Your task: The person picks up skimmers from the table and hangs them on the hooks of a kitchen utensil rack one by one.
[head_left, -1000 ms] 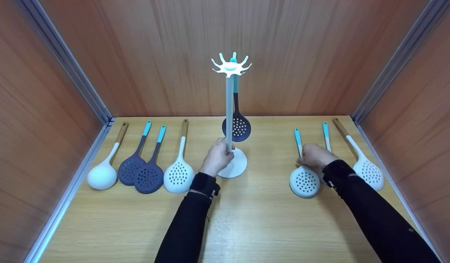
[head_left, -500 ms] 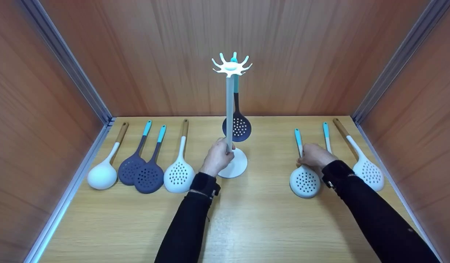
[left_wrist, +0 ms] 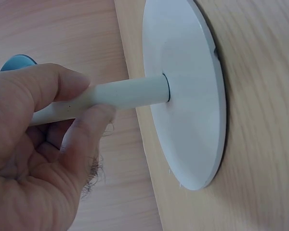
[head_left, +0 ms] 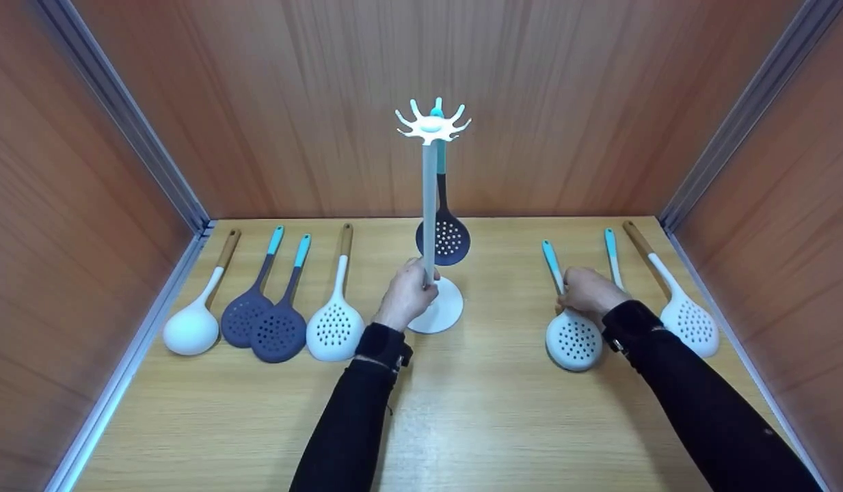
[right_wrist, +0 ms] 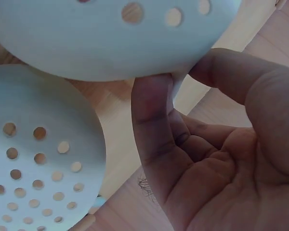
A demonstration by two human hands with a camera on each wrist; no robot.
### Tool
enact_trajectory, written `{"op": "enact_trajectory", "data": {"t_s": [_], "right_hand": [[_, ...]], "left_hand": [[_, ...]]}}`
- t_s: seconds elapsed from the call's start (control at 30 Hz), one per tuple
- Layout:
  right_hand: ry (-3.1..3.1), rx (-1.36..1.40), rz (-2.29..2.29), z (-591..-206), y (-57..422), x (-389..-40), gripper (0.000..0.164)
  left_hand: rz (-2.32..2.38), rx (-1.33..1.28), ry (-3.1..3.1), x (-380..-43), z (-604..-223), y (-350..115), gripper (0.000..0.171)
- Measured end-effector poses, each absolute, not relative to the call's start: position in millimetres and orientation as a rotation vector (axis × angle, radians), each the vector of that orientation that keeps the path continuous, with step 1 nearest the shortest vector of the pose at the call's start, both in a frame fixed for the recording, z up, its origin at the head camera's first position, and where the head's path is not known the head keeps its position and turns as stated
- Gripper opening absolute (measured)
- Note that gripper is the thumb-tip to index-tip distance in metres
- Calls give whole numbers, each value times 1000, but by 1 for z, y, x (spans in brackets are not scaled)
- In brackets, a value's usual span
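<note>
My left hand (head_left: 409, 294) grips the pole (head_left: 429, 205) of a white utensil stand just above its round base (left_wrist: 188, 96); the left wrist view shows thumb and finger pinching it. A dark skimmer (head_left: 448, 239) with a turquoise handle hangs from the stand's clawed top (head_left: 433, 126). At the right, my right hand (head_left: 592, 292) pinches the neck of a white skimmer (head_left: 574, 342) with a turquoise handle. In the right wrist view, thumb and finger close on that neck under the perforated head (right_wrist: 111, 43). Behind this hand, another turquoise-handled utensil (head_left: 614, 256) is partly hidden.
On the left lie a white ladle (head_left: 191, 329), two overlapping dark skimmers (head_left: 279, 333) and a white slotted turner (head_left: 336, 328) with a wooden handle. Another wooden-handled white turner (head_left: 691, 324) lies far right. Wooden panels (head_left: 421, 55) enclose the table's back and sides.
The white skimmer in my right hand has turned slightly: its handle end has swung left and its head a little right. My left hand and the stand stay nearly still.
</note>
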State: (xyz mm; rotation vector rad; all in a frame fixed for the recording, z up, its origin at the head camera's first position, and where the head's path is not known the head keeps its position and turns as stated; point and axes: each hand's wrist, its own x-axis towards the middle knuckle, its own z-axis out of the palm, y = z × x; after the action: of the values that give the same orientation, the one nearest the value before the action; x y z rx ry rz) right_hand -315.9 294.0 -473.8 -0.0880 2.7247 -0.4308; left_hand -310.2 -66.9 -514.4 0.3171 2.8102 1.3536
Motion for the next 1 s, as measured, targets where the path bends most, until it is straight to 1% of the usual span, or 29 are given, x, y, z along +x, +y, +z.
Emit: {"op": "enact_trajectory", "data": {"t_s": [0.1, 0.2, 0.5, 0.8, 1.0], "right_hand": [[2726, -106, -433, -473, 295, -316, 43], [2727, -121, -437, -472, 296, -316, 49], [2705, -113, -469, -465, 293, -316, 55], [2701, -85, -530, -458, 288, -314, 55], [2737, -119, -578, -456, 286, -314, 54]], "left_hand": [[1351, 319, 2810, -310, -515, -67, 18], [1346, 314, 2808, -310, -514, -67, 18], [1365, 334, 2814, -309, -515, -67, 18], [1357, 313, 2814, -310, -514, -67, 16], [1348, 286, 2806, -311, -513, -66, 15]]}}
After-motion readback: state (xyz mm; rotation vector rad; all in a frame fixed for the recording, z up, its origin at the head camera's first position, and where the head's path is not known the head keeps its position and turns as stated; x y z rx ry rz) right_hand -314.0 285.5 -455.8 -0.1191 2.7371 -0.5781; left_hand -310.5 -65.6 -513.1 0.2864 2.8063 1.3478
